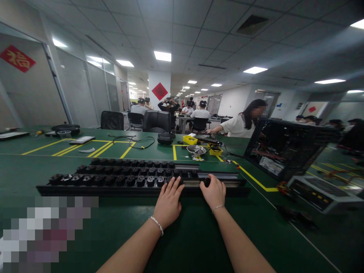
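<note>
Several long dark rails [224,182] lie side by side across the green table, filled with rows of small black modules [119,180] that look like round sockets. My left hand [168,199] rests with its fingers stretched out over the near row, touching the modules at its right end. A single black module [206,182] is gripped between the thumb and fingers of my right hand [215,192]. That hand is over the bare right part of the near rail, a short gap from the row. My fingers hide where the held module meets the rail.
An open computer case [287,148] and a power supply unit [324,195] stand at the right. Behind the rails are a metal bowl [196,151], a yellow bin [190,140] and black cables [136,140]. Across the table, a person [239,125] reaches over it.
</note>
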The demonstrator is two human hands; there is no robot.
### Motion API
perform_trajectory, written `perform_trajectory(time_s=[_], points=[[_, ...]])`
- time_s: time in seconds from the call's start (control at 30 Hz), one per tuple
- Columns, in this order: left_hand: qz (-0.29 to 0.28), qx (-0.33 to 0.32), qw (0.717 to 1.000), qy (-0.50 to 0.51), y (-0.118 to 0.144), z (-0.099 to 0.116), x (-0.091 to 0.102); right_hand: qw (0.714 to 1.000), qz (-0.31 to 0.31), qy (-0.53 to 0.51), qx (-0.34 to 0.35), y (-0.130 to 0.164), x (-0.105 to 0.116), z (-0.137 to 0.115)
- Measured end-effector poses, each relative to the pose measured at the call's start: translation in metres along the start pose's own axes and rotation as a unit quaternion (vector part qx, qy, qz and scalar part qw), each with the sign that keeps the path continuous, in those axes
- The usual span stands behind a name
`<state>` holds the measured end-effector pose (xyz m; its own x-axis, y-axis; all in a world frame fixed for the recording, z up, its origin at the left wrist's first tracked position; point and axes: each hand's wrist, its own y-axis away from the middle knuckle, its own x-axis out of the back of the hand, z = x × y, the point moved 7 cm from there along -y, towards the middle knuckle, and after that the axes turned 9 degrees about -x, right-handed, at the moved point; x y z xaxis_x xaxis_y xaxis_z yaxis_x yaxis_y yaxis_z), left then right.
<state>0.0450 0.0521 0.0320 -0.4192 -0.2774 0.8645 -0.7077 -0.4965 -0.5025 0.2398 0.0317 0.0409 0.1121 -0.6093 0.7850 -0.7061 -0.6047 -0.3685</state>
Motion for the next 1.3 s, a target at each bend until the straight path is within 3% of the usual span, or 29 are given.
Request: perform_trajectory(time_s=[0.3,1.3], points=[[-0.002,0.003,1.000,-0.003,0.000,0.000,-0.002,0.999,0.029,0.008,-0.010,0.000,0.001,0.000],[-0.001,0.000,1.000,-0.003,0.000,0.000,0.000,0.999,0.010,0.022,-0.039,-0.012,0.005,0.016]])
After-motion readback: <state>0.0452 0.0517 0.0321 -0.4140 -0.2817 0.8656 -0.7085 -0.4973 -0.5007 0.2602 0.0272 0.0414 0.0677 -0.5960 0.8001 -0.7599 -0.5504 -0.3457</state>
